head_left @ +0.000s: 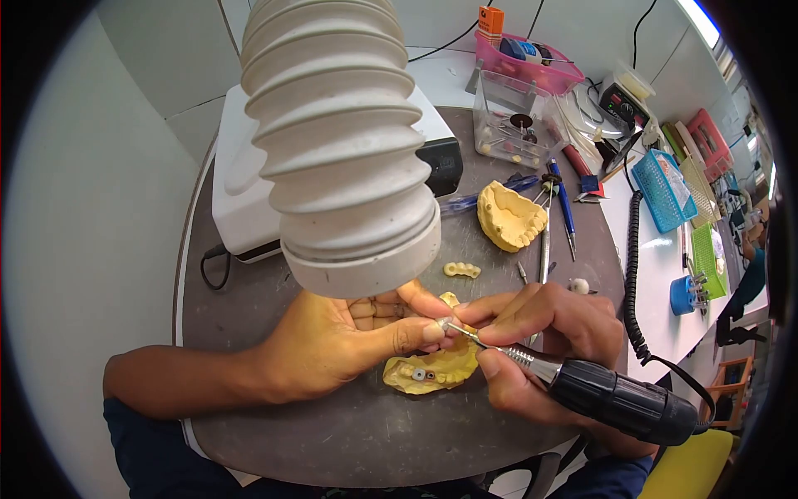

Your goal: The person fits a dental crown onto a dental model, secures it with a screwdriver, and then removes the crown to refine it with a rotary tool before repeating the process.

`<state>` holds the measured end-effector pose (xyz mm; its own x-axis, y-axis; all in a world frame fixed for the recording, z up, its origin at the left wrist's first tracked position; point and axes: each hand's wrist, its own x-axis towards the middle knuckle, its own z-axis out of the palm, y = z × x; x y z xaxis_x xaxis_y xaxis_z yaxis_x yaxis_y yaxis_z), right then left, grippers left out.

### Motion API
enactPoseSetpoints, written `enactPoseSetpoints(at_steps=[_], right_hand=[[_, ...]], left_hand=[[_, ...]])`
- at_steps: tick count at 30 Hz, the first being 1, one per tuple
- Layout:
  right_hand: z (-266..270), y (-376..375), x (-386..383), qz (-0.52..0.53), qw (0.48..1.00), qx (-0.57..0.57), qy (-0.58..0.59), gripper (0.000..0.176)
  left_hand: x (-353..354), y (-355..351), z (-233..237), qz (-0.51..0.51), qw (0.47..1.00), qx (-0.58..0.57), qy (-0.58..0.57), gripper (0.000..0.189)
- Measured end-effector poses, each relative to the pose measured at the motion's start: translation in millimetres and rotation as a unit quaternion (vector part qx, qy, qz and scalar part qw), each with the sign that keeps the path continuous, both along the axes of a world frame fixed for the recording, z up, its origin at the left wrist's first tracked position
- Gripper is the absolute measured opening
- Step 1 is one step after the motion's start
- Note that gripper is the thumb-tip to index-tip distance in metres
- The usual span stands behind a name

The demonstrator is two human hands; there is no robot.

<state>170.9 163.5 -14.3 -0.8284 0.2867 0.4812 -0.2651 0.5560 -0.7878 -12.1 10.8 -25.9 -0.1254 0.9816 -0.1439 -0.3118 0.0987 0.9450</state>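
Observation:
My left hand (332, 345) pinches a small pale dental crown (445, 323) between thumb and fingertip. My right hand (553, 328) is closed round a black and silver dental handpiece (619, 401), held like a pen. The thin bur (463, 333) at its front points left and meets the crown, or comes very near it. Below the hands lies a yellow plaster dental model (426, 378) with a small metal ring set in it, partly hidden by my fingers. Just beyond my hands a short dental bridge (461, 269) rests on the grey tabletop (332, 449).
A ribbed white suction hose (341, 166) hangs over my left hand, before a white machine (237, 183). Behind the bridge stand another plaster model (511, 218), a blue pen (565, 204) and a clear tool box (515, 121). The handpiece's coiled cord (632, 283) runs along the right edge.

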Motion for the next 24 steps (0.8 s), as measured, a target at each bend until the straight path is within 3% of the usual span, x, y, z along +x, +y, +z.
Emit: enactPoseSetpoints(at_steps=[24], right_hand=[[0, -5, -10, -0.034, 0.993, 0.102, 0.043, 0.022]], left_hand=[[2, 0, 2, 0.037, 0.997, -0.02, -0.062, 0.014]])
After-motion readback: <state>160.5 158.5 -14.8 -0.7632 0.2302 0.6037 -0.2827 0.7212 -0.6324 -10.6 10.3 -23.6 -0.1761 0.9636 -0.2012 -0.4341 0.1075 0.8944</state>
